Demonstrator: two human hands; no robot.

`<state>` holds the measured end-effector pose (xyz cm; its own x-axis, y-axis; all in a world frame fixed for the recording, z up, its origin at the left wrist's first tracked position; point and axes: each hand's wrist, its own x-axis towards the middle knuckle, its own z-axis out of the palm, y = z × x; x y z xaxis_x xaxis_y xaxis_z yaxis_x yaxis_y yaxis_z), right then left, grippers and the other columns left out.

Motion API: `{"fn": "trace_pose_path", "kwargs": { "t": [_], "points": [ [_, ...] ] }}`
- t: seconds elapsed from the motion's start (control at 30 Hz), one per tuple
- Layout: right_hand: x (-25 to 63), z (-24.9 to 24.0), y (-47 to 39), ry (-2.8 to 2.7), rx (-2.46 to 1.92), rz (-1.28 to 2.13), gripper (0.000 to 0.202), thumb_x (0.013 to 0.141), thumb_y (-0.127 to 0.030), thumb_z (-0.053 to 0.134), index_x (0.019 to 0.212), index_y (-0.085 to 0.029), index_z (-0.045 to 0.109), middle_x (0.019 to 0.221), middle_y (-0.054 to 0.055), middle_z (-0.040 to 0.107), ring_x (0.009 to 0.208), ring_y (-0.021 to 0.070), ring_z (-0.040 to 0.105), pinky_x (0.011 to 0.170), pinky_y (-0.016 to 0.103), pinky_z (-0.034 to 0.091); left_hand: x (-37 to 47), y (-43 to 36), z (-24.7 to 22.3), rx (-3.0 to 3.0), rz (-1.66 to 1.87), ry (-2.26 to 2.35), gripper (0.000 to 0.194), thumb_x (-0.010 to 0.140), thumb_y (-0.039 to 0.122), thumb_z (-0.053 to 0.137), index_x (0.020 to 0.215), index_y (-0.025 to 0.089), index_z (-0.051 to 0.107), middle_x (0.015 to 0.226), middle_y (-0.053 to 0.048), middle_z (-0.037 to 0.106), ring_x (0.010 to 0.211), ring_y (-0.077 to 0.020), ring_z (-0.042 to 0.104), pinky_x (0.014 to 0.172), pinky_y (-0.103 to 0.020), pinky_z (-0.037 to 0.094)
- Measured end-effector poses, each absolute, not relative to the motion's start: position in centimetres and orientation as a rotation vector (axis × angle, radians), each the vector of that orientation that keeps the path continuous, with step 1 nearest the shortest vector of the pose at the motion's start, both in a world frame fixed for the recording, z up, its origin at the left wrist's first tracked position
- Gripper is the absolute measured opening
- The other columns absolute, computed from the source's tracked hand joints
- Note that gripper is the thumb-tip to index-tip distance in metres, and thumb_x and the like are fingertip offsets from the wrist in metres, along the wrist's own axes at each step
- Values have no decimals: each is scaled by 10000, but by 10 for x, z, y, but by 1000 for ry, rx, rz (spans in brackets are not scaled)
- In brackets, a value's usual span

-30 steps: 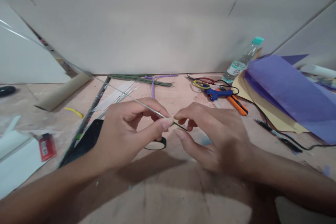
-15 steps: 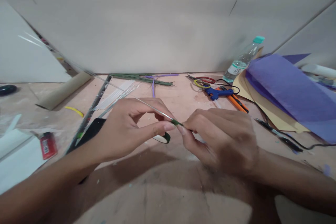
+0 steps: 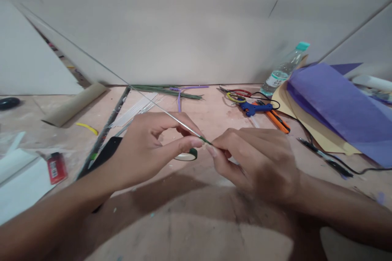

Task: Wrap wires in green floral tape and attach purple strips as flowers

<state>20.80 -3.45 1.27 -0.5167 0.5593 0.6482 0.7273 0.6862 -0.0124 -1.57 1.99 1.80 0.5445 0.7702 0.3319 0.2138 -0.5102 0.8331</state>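
Both hands meet over the middle of the table around a long, thin metal wire [image 3: 147,98], which slants up to the far left. Its near end is wrapped in dark green floral tape [image 3: 206,140]. My left hand [image 3: 156,147] pinches the tape against the wire between thumb and forefinger. Below those fingers is a roll of green tape [image 3: 192,154], partly hidden by the thumb. My right hand [image 3: 257,159] is closed, with its thumb and forefinger pinching the wrapped end of the wire.
Green stems [image 3: 165,91] lie along the wall beside a purple fuzzy piece [image 3: 179,100]. Scissors [image 3: 235,96], a blue glue gun [image 3: 252,108], an orange cutter [image 3: 278,121] and a bottle [image 3: 280,75] stand back right. A cardboard tube [image 3: 75,105] and red lighter [image 3: 56,168] are left.
The wire's far end has swung upward at the left. The tape roll has shifted slightly left and up and turned. Both hands keep their pinch, almost in place.
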Motion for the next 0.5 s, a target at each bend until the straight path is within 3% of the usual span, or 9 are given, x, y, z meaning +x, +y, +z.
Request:
{"fn": "trace_pose_path", "kwargs": {
  "t": [0.37, 0.5],
  "points": [
    [208, 12, -34, -2243, -1019, -138, 169, 1015, -158, 539, 888, -201, 642, 629, -46, 679, 482, 103, 555, 513, 266, 357, -14, 19, 16, 1898, 1050, 774, 59, 847, 275, 886, 817, 261, 838, 787, 0, 807, 706, -176, 732, 623, -299, 589],
    [208, 13, -34, -2201, -1022, 145, 183, 1013, -145, 537, 871, -200, 638, 608, -64, 653, 473, 83, 546, 519, 229, 375, -15, 20, 15, 1934, 1069, 743, 95, 854, 338, 888, 817, 269, 835, 800, -6, 809, 739, -191, 737, 679, -340, 578]
  ]
}}
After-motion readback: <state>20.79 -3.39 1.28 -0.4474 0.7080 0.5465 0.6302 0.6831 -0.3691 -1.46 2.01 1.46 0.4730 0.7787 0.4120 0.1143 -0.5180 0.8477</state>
